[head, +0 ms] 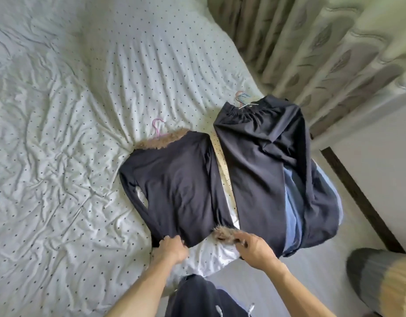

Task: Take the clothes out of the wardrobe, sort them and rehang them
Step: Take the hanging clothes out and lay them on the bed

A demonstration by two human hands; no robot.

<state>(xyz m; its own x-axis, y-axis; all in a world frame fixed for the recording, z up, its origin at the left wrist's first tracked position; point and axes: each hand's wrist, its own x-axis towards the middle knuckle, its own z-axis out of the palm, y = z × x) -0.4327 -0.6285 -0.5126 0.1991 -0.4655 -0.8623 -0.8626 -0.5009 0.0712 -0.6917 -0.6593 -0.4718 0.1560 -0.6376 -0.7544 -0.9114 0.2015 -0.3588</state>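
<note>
Left hand (172,247): fingers curled, gripping the dark top's (181,179) hem, lower centre.
Right hand (254,248): pinching the fur cuff (221,234).
Hidden: pink hanger (157,128), only its hook shows.

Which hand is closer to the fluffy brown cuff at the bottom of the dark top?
Right. The right hand is right at the fluffy cuff; the left hand grips the hem of the dark top, farther left.

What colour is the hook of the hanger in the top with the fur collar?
Pink. The hook shows in the head view, poking out above the fur collar.
</note>
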